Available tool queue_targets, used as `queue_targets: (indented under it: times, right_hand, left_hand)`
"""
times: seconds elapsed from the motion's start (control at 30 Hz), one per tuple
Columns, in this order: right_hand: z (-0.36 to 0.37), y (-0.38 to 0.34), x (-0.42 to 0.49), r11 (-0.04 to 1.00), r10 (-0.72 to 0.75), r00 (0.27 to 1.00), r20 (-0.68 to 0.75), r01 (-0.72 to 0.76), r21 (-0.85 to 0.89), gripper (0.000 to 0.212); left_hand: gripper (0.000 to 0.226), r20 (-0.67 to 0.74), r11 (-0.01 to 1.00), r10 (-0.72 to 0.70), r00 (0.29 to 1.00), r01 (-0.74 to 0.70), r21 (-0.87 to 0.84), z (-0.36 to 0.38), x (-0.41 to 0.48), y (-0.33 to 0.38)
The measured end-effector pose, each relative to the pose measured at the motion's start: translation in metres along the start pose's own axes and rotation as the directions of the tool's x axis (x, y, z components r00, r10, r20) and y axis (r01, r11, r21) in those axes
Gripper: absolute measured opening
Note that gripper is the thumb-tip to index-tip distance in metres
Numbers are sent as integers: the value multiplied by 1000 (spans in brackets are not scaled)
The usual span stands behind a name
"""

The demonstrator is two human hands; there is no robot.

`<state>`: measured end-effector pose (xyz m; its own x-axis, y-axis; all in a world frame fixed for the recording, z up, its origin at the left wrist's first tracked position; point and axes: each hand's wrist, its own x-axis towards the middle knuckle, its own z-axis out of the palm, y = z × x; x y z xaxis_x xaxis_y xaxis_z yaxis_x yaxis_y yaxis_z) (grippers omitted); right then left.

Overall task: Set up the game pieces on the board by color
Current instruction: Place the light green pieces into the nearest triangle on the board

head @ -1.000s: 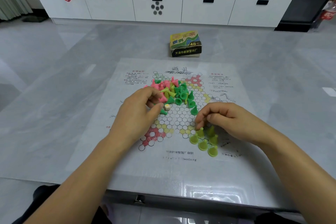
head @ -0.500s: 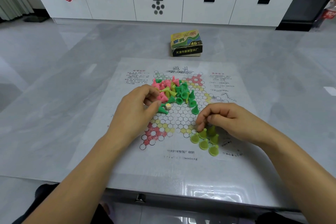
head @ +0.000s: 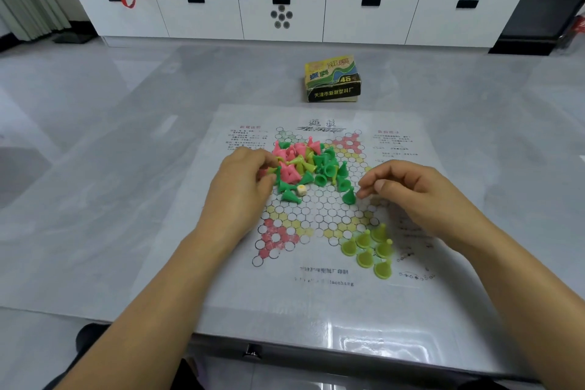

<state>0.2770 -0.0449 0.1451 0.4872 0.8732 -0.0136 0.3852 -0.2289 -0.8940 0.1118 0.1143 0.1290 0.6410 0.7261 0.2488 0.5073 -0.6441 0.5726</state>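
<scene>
– Hands?
– The left hand (head: 237, 193) curls into the pile of pieces (head: 304, 165), grip unclear; the right hand (head: 418, 196) hangs loosely curled, empty, beside it.
– Room?
– Board (head: 316, 298) on grey table (head: 95, 199); white cabinet (head: 202, 19) beyond both hands.

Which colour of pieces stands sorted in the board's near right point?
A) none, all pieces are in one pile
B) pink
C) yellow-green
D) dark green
C: six yellow-green pieces stand upright in the near right point of the board, while the pink and dark green ones lie in the mixed pile further up.
</scene>
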Motion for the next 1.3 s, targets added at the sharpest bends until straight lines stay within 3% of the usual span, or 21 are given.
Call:
queue_targets:
  times: [0.2, 0.47, 0.73, 0.87, 1.03, 1.17, 1.3]
  right_hand:
    - [1, 0, 10, 1000, 31, 995, -91, -31, 8, 21]
    - [-4, 7, 16, 998, 43, 995, -88, -39, 49, 18]
    - [-7, 8, 22, 998, 25, 995, -95, -19, 65, 20]
    - [-8, 10, 24, 999, 15, 994, -110, -11, 42, 19]
    - [-5, 8, 24, 999, 16, 997, -74, -13, 30, 19]
    - [-5, 3, 23, 996, -82, 990, -113, 80, -29, 17]
    - [0, -4, 22, 980, -199, 978, -62, 198, -22, 20]
  left_hand:
    - [30, -13, 992, 104, 994, -103, 80, 19, 13, 16]
    - [27, -12, 977, 87, 996, -83, 195, 31, 25, 25]
    - [7, -41, 982, 102, 994, -95, 161, 34, 25, 23]
    - [17, 13, 985, 94, 995, -95, 145, 33, 28, 20]
    - [9, -2, 981, 111, 994, -110, 161, 36, 27, 22]
    - [3, -91, 980, 165, 982, -153, 129, 20, 26, 26]
    - [1, -47, 944, 322, 946, -317, 91, 16, 17, 43]
